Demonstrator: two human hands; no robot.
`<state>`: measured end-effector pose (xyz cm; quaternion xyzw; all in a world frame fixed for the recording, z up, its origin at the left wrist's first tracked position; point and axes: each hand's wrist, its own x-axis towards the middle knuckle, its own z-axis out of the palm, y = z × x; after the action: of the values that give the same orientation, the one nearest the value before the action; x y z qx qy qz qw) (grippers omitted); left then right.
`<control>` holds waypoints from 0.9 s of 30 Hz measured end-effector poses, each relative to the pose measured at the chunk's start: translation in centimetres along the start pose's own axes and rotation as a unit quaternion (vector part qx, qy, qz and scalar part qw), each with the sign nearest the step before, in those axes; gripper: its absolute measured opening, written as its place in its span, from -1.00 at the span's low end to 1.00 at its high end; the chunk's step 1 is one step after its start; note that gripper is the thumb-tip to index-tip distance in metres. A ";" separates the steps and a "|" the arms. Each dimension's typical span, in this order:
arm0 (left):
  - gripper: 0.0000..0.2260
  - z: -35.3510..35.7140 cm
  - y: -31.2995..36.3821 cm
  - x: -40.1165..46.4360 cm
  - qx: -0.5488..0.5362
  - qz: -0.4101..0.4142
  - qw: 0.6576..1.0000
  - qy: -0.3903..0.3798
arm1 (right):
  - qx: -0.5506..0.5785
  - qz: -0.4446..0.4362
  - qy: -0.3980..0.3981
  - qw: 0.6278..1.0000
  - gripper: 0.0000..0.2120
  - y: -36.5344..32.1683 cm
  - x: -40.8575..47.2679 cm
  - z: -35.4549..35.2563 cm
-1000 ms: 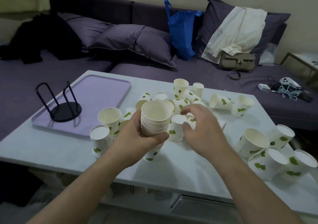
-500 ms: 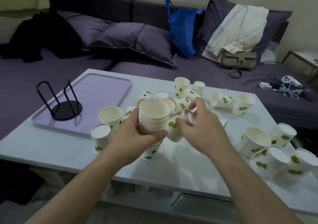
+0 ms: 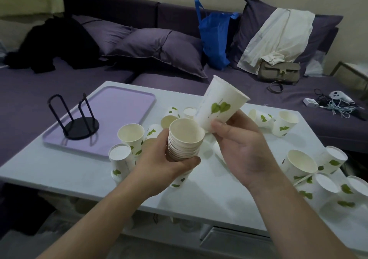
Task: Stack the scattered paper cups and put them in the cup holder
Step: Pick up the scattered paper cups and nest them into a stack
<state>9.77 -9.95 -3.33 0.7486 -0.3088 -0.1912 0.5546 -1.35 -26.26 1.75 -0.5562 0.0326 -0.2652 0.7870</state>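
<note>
My left hand (image 3: 159,159) grips a stack of nested paper cups (image 3: 185,139), mouth up, above the white table (image 3: 59,171). My right hand (image 3: 243,147) holds a single white cup with green leaves (image 3: 219,105) by its base, tilted with its mouth up and to the right, just right of and above the stack. Several loose cups lie scattered on the table, some at the left (image 3: 131,137), some behind (image 3: 284,123), others at the right (image 3: 300,163). The black wire cup holder (image 3: 79,123) stands empty on a purple tray (image 3: 119,107) at the left.
A purple sofa (image 3: 59,91) with cushions, a blue bag (image 3: 215,37), a tan handbag (image 3: 278,71) and cables (image 3: 336,103) runs behind the table. The table's near edge is below my forearms.
My right hand picked a single cup up from the pile and raised it, turning it mouth up beside the stack. The left hand kept the stack nearly still.
</note>
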 end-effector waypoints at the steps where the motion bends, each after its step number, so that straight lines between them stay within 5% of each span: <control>1: -0.47 0.0 0.0 0.0 0.000 0.003 1.000 -0.003 | -0.028 -0.007 -0.001 1.000 -0.51 0.3 0.0 0.4; 5: -0.44 0.0 0.1 0.0 0.009 0.016 1.000 -0.013 | -0.176 0.006 0.001 0.984 -0.48 1.4 -0.2 0.9; 10: -0.47 -0.1 0.1 0.0 -0.013 0.016 0.999 -0.026 | -0.332 -0.052 -0.032 0.941 -0.11 0.7 -1.4 0.8; 15: -0.46 0.0 0.0 0.1 -0.016 0.024 0.999 -0.022 | -0.577 -0.134 -0.143 0.793 -0.28 0.8 -2.2 1.3; 18: -0.44 0.0 0.0 0.1 -0.011 0.026 0.999 -0.020 | -0.528 -0.117 -0.121 0.832 -0.33 0.4 -2.4 0.9; 20: -0.46 0.0 0.0 0.1 -0.004 0.017 1.000 -0.010 | -0.498 -0.125 -0.011 0.858 -0.43 -0.2 -2.3 0.0; 23: -0.47 0.0 -0.1 0.0 -0.009 0.005 1.000 -0.009 | -0.569 0.027 0.174 0.803 -0.60 -0.9 -1.3 -2.4; 25: -0.46 0.0 -0.1 0.1 -0.010 0.003 1.000 -0.010 | -0.601 0.213 0.176 0.750 -0.57 -0.9 -1.2 -3.9; 27: -0.46 0.0 -0.1 0.1 -0.015 0.000 1.000 -0.010 | -0.591 0.293 0.145 0.737 -0.51 -0.7 -1.3 -4.9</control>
<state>9.88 -9.99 -3.38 0.7380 -0.3118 -0.2032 0.5629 -4.38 -30.03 0.19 -0.8271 0.4582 -0.0260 0.3244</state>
